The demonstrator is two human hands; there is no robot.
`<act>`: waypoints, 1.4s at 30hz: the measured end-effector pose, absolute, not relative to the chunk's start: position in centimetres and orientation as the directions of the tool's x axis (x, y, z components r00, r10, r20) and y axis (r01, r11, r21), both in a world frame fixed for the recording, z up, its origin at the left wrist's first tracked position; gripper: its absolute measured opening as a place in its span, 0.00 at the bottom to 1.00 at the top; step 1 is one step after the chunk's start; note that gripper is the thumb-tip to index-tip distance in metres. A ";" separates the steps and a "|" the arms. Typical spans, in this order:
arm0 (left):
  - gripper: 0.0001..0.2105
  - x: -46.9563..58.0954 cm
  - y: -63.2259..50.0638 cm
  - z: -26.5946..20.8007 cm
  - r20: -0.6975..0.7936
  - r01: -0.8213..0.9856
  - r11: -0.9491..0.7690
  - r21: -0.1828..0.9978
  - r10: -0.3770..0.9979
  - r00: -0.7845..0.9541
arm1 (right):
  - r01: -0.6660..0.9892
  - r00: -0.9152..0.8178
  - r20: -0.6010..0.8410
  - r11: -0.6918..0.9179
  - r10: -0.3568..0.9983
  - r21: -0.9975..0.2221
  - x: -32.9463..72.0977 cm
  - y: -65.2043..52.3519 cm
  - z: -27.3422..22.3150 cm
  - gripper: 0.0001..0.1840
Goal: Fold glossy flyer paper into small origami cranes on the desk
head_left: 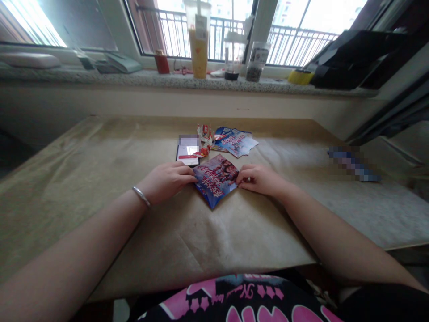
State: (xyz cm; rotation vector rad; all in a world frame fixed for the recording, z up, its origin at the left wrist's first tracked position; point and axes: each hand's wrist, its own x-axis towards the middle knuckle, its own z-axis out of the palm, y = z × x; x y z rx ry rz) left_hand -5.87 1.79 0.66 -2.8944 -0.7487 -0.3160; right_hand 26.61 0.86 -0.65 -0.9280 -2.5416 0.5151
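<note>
A glossy blue and red printed paper sheet (217,180) lies turned like a diamond on the table, one corner pointing toward me. My left hand (169,180), with a silver bangle at the wrist, has its fingertips closed on the left corner. Opposite it, my right hand (256,179) pinches the right corner, thumb and fingers bent. Just beyond the sheet is a small stack of similar blue printed sheets (237,142). Beside the stack lie crumpled red and white wrappers (205,139), partly over a phone (187,154) with a lit screen.
A tan cloth (134,250) covers the table. At the right lies a blurred blue strip-like item (351,164). On the windowsill stand a tall cup of yellow drink (199,49), more cups, a red container (161,62), a yellow roll (300,77) and a black bag (348,62).
</note>
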 end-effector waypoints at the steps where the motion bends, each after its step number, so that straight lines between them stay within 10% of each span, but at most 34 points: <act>1: 0.13 -5.8 1.8 0.6 0.229 0.480 -0.873 -0.083 0.452 0.862 | 0.529 -0.705 0.218 0.706 0.675 -0.471 26.6 0.9 -0.7 0.04; 21: 0.12 -4.0 0.3 0.4 0.232 0.420 -0.906 0.048 0.419 0.878 | 0.636 -0.626 0.149 0.611 0.766 -0.471 26.6 1.1 -0.5 0.09; 42: 0.09 -4.3 0.2 1.3 0.185 0.468 -0.873 0.137 0.486 0.854 | 0.490 -0.819 0.268 0.861 0.508 -0.135 24.8 -0.3 -0.1 0.13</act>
